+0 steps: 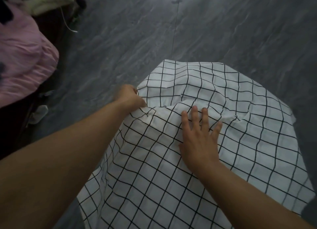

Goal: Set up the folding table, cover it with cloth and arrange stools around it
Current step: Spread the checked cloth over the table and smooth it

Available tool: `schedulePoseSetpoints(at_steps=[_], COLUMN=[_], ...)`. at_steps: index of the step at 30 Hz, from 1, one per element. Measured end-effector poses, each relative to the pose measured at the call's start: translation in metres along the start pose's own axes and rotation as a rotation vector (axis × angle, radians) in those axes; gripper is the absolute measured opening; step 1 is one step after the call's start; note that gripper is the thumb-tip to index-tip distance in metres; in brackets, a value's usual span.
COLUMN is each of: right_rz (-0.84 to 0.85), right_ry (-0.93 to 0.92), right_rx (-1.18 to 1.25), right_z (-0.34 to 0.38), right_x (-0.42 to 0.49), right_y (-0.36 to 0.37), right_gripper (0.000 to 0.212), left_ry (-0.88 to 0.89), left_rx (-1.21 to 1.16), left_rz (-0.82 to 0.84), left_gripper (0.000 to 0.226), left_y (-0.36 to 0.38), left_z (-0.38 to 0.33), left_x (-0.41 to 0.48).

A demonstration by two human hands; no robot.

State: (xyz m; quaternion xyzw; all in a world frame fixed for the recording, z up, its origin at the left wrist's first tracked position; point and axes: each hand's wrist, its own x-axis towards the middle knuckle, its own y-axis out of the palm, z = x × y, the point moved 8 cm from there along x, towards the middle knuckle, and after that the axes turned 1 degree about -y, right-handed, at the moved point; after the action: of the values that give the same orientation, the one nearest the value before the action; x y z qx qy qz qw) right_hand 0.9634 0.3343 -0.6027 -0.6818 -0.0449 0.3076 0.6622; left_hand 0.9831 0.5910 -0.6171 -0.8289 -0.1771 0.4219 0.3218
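A white cloth (231, 125) with a black grid pattern lies draped over the folding table, which is fully hidden beneath it. The fabric is wrinkled and bunched in the middle. My left hand (131, 97) pinches the cloth's left edge, fingers closed on a fold. My right hand (199, 137) rests flat on top of the cloth with its fingers spread, pressing on the fabric. No stool is in view.
Grey marbled floor (188, 31) surrounds the covered table. At the left stands dark furniture with pink bedding (22, 64), a pale cushion (49, 0) and a hanging white cable (68, 24). A crumpled grey item (38, 113) lies on the floor by it.
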Motion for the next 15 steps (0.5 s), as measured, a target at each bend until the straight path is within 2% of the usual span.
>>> schedulePoseSetpoints(at_steps=[6, 8, 9, 11, 15], right_rz=[0.018, 0.027, 0.033, 0.046, 0.030], right_ry=[0.008, 0.005, 0.002, -0.004, 0.017], right_rx=[-0.009, -0.010, -0.005, 0.033, 0.159], right_z=[0.002, 0.002, 0.001, 0.001, -0.005], right_x=[-0.001, 0.001, 0.002, 0.006, 0.007], right_y=[0.001, 0.001, 0.002, 0.001, -0.007], right_gripper=[0.109, 0.111, 0.111, 0.109, 0.095], left_ry=[0.100, 0.106, 0.129, 0.310, 0.929], left_rx=[-0.169, -0.051, 0.061, 0.229, 0.422], left_rz=[-0.280, -0.372, -0.389, -0.398, -0.324], left_gripper=[0.027, 0.039, 0.052, 0.072, 0.061], left_y=[-0.039, -0.053, -0.052, -0.034, 0.039], left_z=[-0.036, -0.049, -0.054, -0.068, -0.072], left_x=[0.020, 0.024, 0.021, 0.000, -0.080])
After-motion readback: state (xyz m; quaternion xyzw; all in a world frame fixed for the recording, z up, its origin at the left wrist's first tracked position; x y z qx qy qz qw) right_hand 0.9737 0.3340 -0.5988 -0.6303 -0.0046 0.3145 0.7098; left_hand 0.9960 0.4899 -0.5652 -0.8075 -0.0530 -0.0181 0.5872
